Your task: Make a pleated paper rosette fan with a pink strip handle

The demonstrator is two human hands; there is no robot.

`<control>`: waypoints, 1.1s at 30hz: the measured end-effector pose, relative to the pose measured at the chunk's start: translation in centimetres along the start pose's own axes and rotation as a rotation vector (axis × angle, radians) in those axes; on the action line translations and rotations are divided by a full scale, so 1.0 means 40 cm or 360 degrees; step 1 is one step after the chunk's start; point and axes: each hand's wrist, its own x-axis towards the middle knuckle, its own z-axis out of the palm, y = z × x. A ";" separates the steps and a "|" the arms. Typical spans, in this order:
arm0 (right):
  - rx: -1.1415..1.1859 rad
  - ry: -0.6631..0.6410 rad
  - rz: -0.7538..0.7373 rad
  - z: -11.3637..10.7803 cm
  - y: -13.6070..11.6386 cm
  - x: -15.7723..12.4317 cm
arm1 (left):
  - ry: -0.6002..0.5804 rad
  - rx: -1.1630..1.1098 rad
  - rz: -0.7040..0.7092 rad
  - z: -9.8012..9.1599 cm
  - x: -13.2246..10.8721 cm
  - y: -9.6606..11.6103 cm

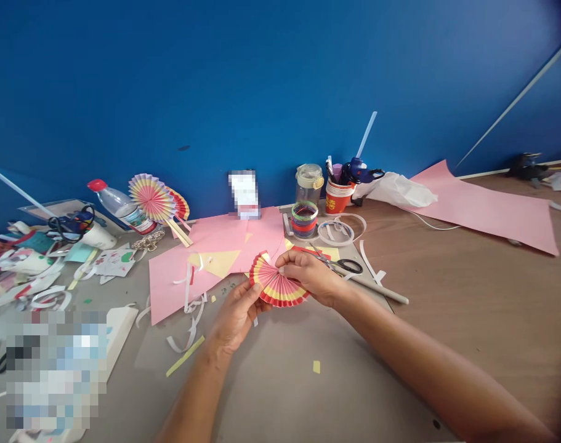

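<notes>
A pleated paper fan (280, 289), pink in the middle with yellow and red bands at the rim, is held above the grey mat. My left hand (243, 304) grips its lower left edge, thumb on the front and fingers behind. At the fan's upper centre, the thumb and fingertips of my right hand (310, 274) pinch the paper where the folds meet. Just beyond the right hand lie scissors (349, 266) with dark handles, partly hidden, and a grey rod (377, 286).
Pink paper sheets (169, 292) lie behind the hands, with paper strips around. A phone (244, 194) leans against the blue wall. Finished-looking fans (151, 198), a bottle (123, 206), a jar (309, 181) and a red cup (338, 198) of tools stand at the back.
</notes>
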 end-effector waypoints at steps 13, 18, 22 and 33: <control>0.0146 -0.0015 -0.0190 0.004 0.009 0.000 | 0.0124 0.0347 0.0305 -0.005 -0.003 -0.011; -0.0031 -0.0079 -0.0287 -0.004 -0.001 -0.004 | 0.0285 0.0541 0.0372 -0.002 -0.007 -0.009; -0.0296 -0.0034 -0.0446 -0.031 -0.017 -0.005 | 0.0279 0.0518 0.0375 -0.003 -0.009 -0.006; -0.0885 -0.0379 -0.0786 -0.052 -0.041 -0.024 | 0.0119 0.0347 0.0272 -0.006 -0.005 -0.008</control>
